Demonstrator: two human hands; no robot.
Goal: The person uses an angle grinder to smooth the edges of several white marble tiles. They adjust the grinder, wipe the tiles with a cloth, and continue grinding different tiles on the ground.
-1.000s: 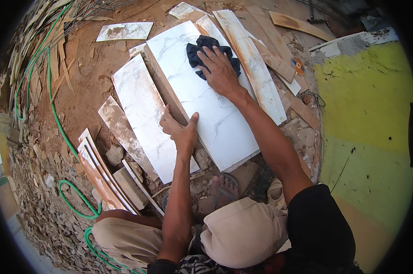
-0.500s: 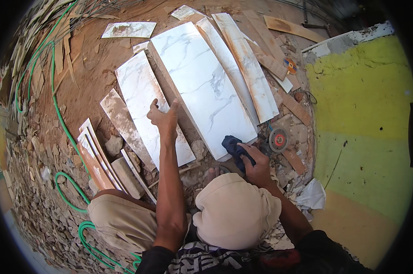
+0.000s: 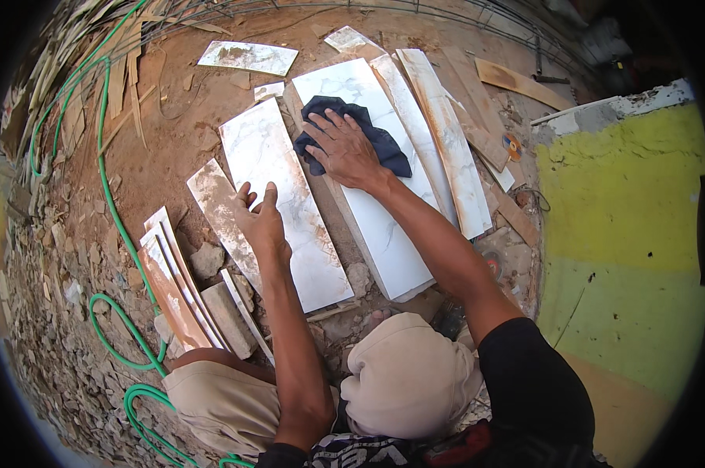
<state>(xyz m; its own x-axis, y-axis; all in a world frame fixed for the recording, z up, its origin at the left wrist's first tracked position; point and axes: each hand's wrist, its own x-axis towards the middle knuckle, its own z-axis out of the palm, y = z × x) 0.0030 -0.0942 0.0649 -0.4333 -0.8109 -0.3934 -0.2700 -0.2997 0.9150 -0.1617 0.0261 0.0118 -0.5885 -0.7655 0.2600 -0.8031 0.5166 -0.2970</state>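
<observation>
My right hand (image 3: 348,148) lies flat with spread fingers on a dark navy cloth (image 3: 389,156), pressing it against the upper part of a white, grey-veined tile (image 3: 383,242). The cloth is spread out and bunched in folds under the palm. My left hand (image 3: 262,222) hovers over or near a second, dirt-smeared marble-look tile (image 3: 305,234), its thumb and fingers apart and holding nothing. Whether it touches that tile, I cannot tell.
Brown-stained tile strips (image 3: 450,148) lie to the right, and a stack of narrow strips (image 3: 182,281) leans at left. A grinder disc (image 3: 493,265) is partly hidden behind my right arm. A green hose (image 3: 110,199) runs along the left; a yellow-green wall (image 3: 617,203) stands at right.
My right hand has moved the cloth from the tile's near end up to its far part and opened from a grip to lying flat. My left hand has shifted slightly down and left.
</observation>
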